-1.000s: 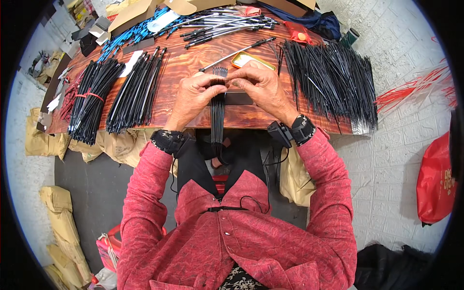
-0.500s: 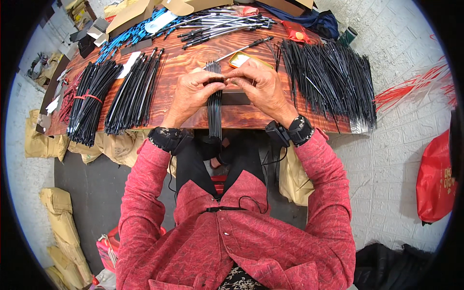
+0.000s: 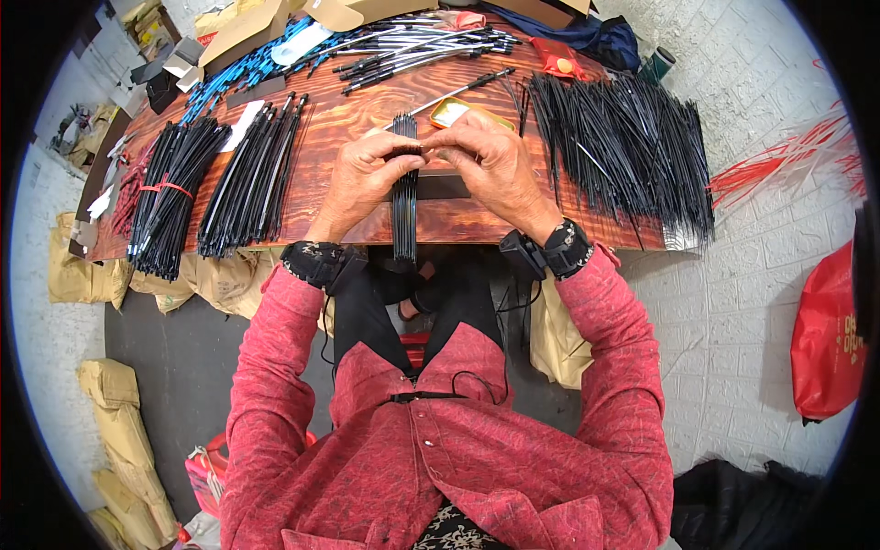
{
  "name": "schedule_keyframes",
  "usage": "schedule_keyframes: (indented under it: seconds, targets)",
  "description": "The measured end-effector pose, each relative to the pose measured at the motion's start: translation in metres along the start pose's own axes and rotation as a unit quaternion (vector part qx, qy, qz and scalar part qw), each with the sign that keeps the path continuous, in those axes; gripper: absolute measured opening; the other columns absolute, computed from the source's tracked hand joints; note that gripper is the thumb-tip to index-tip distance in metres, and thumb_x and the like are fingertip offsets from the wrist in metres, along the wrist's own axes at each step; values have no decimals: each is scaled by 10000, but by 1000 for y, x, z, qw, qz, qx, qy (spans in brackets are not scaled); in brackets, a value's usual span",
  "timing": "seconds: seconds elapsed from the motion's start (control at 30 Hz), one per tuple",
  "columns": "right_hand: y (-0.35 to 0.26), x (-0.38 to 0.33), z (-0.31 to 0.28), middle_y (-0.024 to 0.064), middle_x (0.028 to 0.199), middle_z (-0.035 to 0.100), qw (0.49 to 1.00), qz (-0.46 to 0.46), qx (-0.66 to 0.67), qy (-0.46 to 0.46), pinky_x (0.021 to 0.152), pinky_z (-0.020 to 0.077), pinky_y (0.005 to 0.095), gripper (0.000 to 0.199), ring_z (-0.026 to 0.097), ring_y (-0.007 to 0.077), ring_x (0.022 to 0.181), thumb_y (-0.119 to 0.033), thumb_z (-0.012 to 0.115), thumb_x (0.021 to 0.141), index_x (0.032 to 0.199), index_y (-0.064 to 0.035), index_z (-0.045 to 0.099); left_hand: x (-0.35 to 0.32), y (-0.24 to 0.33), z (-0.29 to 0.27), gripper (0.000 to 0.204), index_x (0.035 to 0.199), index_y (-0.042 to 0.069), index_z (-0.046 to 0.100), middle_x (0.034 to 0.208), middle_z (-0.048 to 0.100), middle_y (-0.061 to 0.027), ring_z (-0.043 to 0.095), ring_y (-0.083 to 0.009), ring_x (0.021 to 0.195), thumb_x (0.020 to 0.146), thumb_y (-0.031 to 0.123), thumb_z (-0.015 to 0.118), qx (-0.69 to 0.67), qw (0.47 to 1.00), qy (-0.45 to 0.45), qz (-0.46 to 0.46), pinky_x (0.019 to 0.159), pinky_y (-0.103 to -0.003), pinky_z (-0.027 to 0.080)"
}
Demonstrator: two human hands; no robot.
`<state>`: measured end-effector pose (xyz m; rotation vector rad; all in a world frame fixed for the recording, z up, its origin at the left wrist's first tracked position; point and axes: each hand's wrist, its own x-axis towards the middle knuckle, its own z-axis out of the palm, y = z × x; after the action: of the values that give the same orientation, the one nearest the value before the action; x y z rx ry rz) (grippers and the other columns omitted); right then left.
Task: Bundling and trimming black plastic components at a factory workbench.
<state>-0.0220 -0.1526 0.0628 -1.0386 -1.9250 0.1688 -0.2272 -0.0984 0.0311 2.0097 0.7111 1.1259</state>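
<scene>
Bare surface (image 3: 339, 137) lies left of the held bundle (image 3: 404, 197); tied bundles (image 3: 247, 179) block farther left, the loose pile (image 3: 623, 151) blocks right.

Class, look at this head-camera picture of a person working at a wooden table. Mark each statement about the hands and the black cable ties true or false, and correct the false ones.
1. Both hands hold one bundle of black cable ties over the wooden table. True.
2. The left hand rests flat on the table, away from the bundle. False: its grip is closed on the bundle's upper part.
3. A large loose pile of black cable ties lies to the right of the right hand. True.
4. The held bundle lies crosswise, parallel to the table's near edge. False: it runs lengthwise toward the person, its lower end past the table edge.
5. A bundle bound with a red band lies at the table's left. True.
</scene>
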Motion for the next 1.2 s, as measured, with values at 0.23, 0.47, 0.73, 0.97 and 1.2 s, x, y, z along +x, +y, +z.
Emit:
schedule_keyframes:
  seconds: [0.23, 0.47, 0.73, 0.97, 1.2]
  targets:
    - [-4, -2, 0, 76, 849, 629, 997, -31, -60, 22, 703, 489, 339, 151, 618, 248, 812, -40, 670, 825, 964, -86, 709, 1, 3, 1, 158, 1010, 6, 714, 916, 659, -30, 608, -104, 842, 854, 28, 702, -18, 1000, -7, -5, 742, -240, 476]
    - [5, -4, 2, 76, 834, 630, 1000, -9, -1, 18, 700, 489, 331, 135, 621, 246, 793, -40, 677, 821, 948, -74, 704, 0, 2, 2, 158, 985, 16, 729, 900, 684, -70, 632, -158, 845, 837, 71, 716, -12, 1000, -14, -2, 753, -276, 491]
    - [3, -3, -1, 79, 814, 627, 1000, -9, 27, 9, 680, 491, 331, 117, 625, 234, 773, -50, 694, 817, 933, -63, 702, 4, 4, -2, 117, 949, -1, 726, 874, 678, -38, 619, -120, 805, 840, 38, 709, 8, 999, -53, -3, 707, -248, 472]
    - [1, -3, 0, 92, 826, 626, 1000, -3, 9, 15, 677, 493, 342, 92, 632, 242, 784, -65, 705, 814, 903, -53, 687, 6, 4, -3, 120, 938, 14, 737, 822, 681, -47, 617, -129, 771, 825, 55, 725, 33, 998, -48, 28, 683, -261, 474]
    - [4, -1, 0, 94, 822, 618, 988, 60, 138, -27, 667, 484, 327, 106, 621, 225, 783, -67, 708, 820, 916, -35, 675, 6, 4, -1, 156, 951, 32, 749, 776, 682, -59, 608, -149, 727, 801, 75, 747, 16, 998, -45, 37, 662, -289, 479]
